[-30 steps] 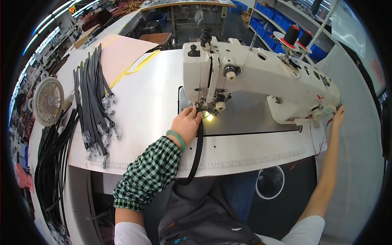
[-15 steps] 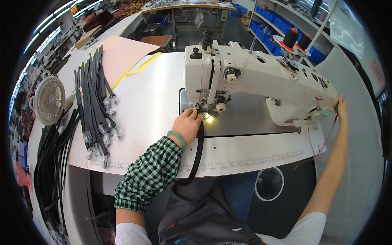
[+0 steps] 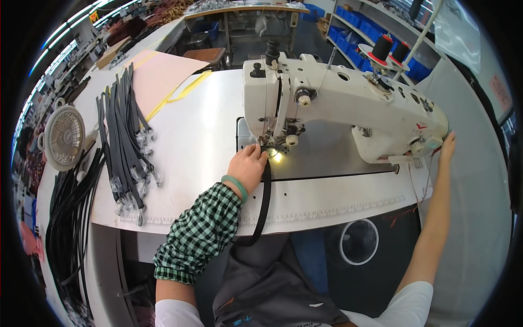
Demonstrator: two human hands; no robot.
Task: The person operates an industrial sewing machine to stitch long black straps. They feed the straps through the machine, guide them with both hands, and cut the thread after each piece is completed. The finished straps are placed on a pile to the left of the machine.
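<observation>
At the needle area of a white sewing machine (image 3: pixel 321 90), my left hand (image 3: pixel 248 168) pinches a narrow black strap (image 3: pixel 265 204). The strap's upper end lies under my fingertips beside the presser foot, lit by a small lamp. From there it curves toward me and drops over the table's front edge. My left wrist has a green bangle (image 3: pixel 236 185) and a checked sleeve cover (image 3: pixel 197 231). My right hand (image 3: pixel 448 147) curls round the machine's far right end; its fingers are mostly hidden there, and what they grip does not show.
Left of the machine lie a bundle of dark straps with plastic-wrapped ends (image 3: pixel 122 131), a pink sheet (image 3: pixel 163 73) with yellow tape and a small round fan (image 3: pixel 64 137). More black straps (image 3: pixel 68 218) hang off the left edge. Black thread spools (image 3: pixel 383 48) stand behind the machine.
My right hand has shifted slightly lower at the machine's end, and its forearm has moved left. My left hand stays on the strap at the needle. The whole view has shifted slightly.
</observation>
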